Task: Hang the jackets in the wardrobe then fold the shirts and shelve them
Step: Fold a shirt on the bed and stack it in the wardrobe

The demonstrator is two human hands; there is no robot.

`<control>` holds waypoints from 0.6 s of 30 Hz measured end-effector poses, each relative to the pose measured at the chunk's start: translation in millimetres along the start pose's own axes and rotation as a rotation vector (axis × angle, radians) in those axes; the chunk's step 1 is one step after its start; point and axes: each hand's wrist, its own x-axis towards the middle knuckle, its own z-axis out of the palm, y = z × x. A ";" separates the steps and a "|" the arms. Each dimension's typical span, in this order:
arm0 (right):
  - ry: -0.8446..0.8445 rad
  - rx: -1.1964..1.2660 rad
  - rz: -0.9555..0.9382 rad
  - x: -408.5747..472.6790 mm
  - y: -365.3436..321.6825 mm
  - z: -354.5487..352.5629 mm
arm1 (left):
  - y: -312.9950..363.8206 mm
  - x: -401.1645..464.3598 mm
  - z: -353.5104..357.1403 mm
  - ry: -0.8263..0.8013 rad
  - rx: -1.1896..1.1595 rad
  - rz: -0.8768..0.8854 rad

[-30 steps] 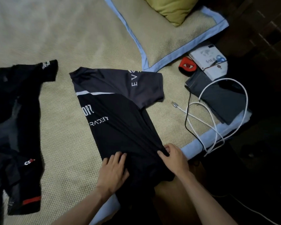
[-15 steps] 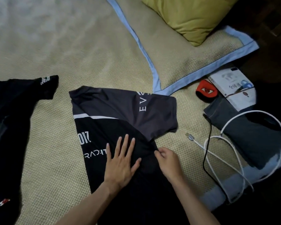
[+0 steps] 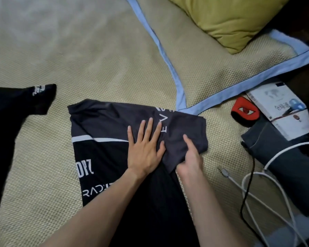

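A black and grey sports shirt (image 3: 103,157) with white lettering lies half folded on the beige woven bed mat (image 3: 96,68). My left hand (image 3: 144,148) presses flat on it, fingers spread, near the grey shoulder panel. My right hand (image 3: 189,157) pinches the lower edge of the grey sleeve (image 3: 185,127), index finger stretched over the cloth. A second black shirt (image 3: 11,122) lies spread at the left edge, one sleeve pointing toward the middle.
A yellow-green pillow (image 3: 230,20) rests on a blue-edged mat (image 3: 212,72) at the back right. To the right lie a red and black pouch (image 3: 244,111), a white book (image 3: 278,107), folded dark jeans (image 3: 275,152), and white and black cables (image 3: 257,184).
Both hands slid up the shirt from its lower hem to the shoulder and sleeve. My right hand took hold of the sleeve edge. The view shifted forward over the bed.
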 end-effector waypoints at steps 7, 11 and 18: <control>0.124 -0.596 -0.833 -33.1 14.3 14.2 | -5.9 -0.6 1.9 -0.020 -0.048 0.046; -0.258 -1.171 -1.173 -62.5 32.4 17.9 | -46.8 -8.1 -29.2 0.058 -0.211 -0.023; -0.512 -1.608 -0.812 -68.2 31.4 18.4 | -180.4 -50.2 -74.0 0.253 -0.378 -0.637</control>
